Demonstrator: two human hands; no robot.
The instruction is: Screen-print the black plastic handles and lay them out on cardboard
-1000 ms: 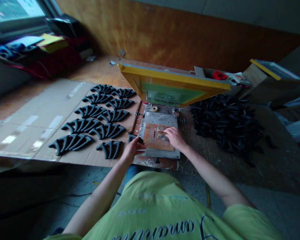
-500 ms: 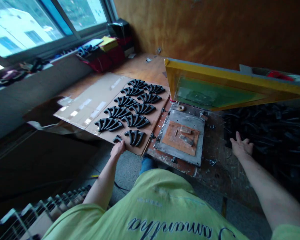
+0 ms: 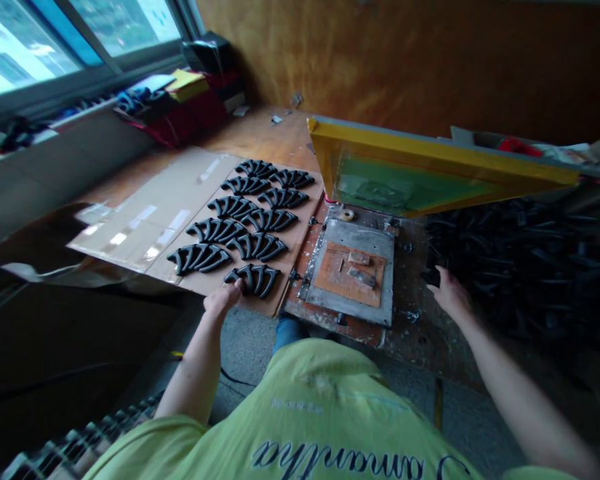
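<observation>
My left hand (image 3: 223, 298) is closed at the near edge of the cardboard, its fingertips on a curved black plastic piece (image 3: 231, 275) that lies against the front group of like pieces (image 3: 261, 283). Behind it, several more fanned groups of black pieces (image 3: 257, 245) lie in two columns on the cardboard sheet (image 3: 130, 200). On the right, my right hand (image 3: 451, 293) pinches a dark piece (image 3: 433, 275) beside a big heap of loose black pieces (image 3: 525, 267). The exact shape of that piece is hard to make out in the dark.
Between my hands sits a metal plate (image 3: 310, 287) with an orange-brown board (image 3: 325, 273) and small blocks on it. A yellow-edged screen frame (image 3: 430, 153) is tilted up behind the plate. A roll of tape (image 3: 347, 215) lies at the plate's back edge. Windows are at the left.
My left hand has slid its black piece right, up against the front group. My right hand, spread over the heap's edge before, has closed on a dark piece. The view has shifted slightly.
</observation>
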